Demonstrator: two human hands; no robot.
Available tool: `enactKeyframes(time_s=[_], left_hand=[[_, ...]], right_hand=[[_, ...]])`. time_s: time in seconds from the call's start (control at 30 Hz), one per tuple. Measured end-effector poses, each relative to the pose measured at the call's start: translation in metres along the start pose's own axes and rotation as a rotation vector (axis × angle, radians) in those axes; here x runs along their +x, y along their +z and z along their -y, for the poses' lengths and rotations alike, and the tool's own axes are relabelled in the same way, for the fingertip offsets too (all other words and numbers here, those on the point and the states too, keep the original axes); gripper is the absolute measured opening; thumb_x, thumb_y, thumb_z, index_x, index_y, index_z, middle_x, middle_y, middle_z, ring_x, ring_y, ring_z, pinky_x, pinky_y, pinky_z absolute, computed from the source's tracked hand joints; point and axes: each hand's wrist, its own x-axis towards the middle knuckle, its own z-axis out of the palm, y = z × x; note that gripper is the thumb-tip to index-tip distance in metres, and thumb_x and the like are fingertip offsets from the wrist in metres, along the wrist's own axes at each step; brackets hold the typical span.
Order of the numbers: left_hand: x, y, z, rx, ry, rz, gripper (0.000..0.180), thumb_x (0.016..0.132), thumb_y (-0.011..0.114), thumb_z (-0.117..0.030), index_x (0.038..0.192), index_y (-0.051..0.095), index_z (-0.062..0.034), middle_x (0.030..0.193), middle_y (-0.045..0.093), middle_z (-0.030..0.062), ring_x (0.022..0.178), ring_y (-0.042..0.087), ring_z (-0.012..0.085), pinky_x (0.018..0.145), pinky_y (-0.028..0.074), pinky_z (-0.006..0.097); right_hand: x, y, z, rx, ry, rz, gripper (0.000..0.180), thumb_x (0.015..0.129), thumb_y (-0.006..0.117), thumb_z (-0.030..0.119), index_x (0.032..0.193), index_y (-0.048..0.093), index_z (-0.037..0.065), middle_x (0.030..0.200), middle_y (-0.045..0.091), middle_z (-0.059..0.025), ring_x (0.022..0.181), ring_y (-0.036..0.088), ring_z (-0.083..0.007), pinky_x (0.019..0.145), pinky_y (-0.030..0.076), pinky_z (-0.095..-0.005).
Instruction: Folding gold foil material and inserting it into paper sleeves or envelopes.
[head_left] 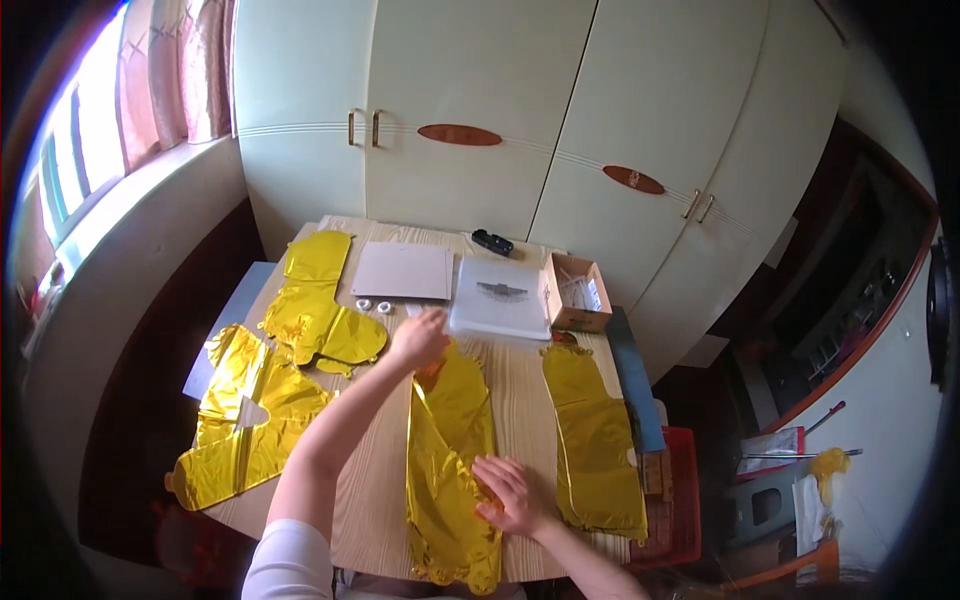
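The fingers (495, 468) of the right hand (513, 497) are lying slightly spread on the middle gold foil (452, 430), pressing near its right edge below mid-length. The left hand (420, 338) is hanging over the top end of the same foil, its fingers bunching together and curling downward; I can't tell from here whether they are pinching anything.

The middle foil itself is lying flat and lengthwise in front of the person, its lower end reaching the near edge of the wood-grain surface (525, 430). It is shining a bright, mirror-like yellow gold, with orange showing beneath the left hand. Creases are running across it, a long slanting fold is crossing its middle, and its bottom edge is crinkling into small, scalloped tabs.

To the right, well apart from it, another gold foil (595, 440) is lying lengthwise, smoother and longish. To the left, a boot-shaped gold foil (312, 300) is lying above an angular, crumpled gold foil (285, 405).

Beyond the hands, two small white rolls (384, 307) are sitting just below a pale stack of card (402, 270). A clear plastic packet (500, 300) is lying beside the card, a black device (492, 242) is resting behind it, and an open cardboard box (578, 290) is holding white pieces. Pale cabinets (470, 70) are standing behind everything.
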Motion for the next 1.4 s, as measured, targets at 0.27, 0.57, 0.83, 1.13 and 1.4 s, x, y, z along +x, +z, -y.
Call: enactKeyframes(time_s=[0.27,0.57,0.83,1.13,1.4], left_hand=[[0.084,0.0,0.109,0.229,-0.148,0.195,0.044,0.075,0.073,-0.033,0.113,0.067,-0.0113,0.109,0.068,0.0111,0.102,0.065,0.0291,0.087,0.054,0.041],[0.102,-0.012,0.125,0.205,0.133,0.345,0.022,0.085,0.063,-0.027,0.1,0.072,-0.014,0.097,0.071,0.0113,0.093,0.067,0.0327,0.081,0.054,0.043],[0.076,-0.061,0.081,0.502,0.252,-0.258,0.008,0.085,0.057,-0.015,0.086,0.06,-0.0084,0.079,0.064,0.0078,0.079,0.068,0.0194,0.059,0.056,0.036],[-0.1,-0.123,-0.127,0.551,0.822,-0.34,0.018,0.063,0.062,-0.023,0.073,0.061,-0.0081,0.083,0.059,0.0081,0.079,0.052,0.0198,0.055,0.042,0.029],[-0.179,-0.101,-0.148,0.093,0.605,-0.029,0.031,0.087,0.064,-0.032,0.105,0.068,-0.0079,0.117,0.064,0.01,0.121,0.053,0.0276,0.099,0.044,0.041]], right_hand=[[0.003,-0.005,0.001,-0.018,0.003,-0.012,0.055,0.094,0.055,0.045,0.134,0.053,0.007,0.134,0.056,-0.0102,0.126,0.051,-0.027,0.106,0.039,-0.0456],[0.002,-0.012,0.001,0.02,0.048,0.016,0.05,0.093,0.058,0.038,0.131,0.055,0.006,0.13,0.059,-0.0103,0.123,0.052,-0.0263,0.105,0.04,-0.0432],[0.001,0.002,-0.008,0.066,0.005,-0.085,0.049,0.092,0.059,0.037,0.129,0.056,0.005,0.13,0.059,-0.0115,0.123,0.053,-0.0276,0.105,0.04,-0.0417],[0.008,-0.016,-0.03,1.224,0.681,-0.529,0.042,0.097,0.051,0.017,0.137,0.044,0.007,0.117,0.063,-0.0127,0.107,0.062,-0.0228,0.097,0.046,-0.0354],[0.027,-0.013,-0.024,0.986,0.746,-0.321,0.068,0.091,0.06,-0.002,0.148,0.025,0.006,0.102,0.063,-0.0074,0.089,0.058,-0.0098,0.078,0.048,-0.0248]])
